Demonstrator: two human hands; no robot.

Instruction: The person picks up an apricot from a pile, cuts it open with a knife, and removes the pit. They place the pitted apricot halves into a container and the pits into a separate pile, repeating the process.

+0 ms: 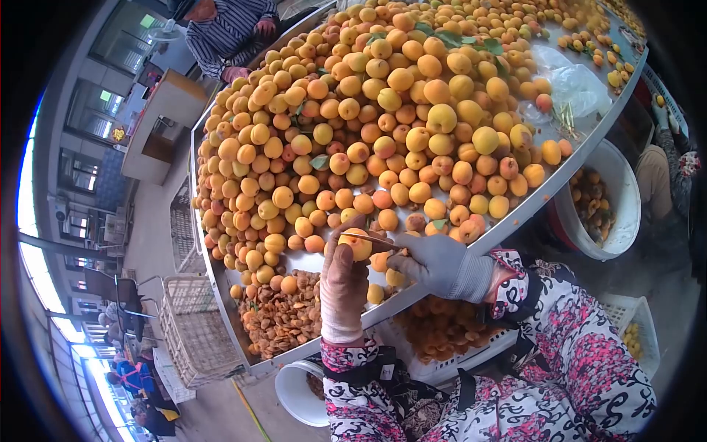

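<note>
Big round metal table was heaped with orange-yellow apricots; pile of brown pits sat at the near left rim. Left hand, in a pinkish glove, was closed around one round orange apricot at the near edge. Right hand, grey glove, gripped a thin blade touching that fruit. Risk: blade could slip toward the left fingers; loose fruit near the rim could roll off.
</note>
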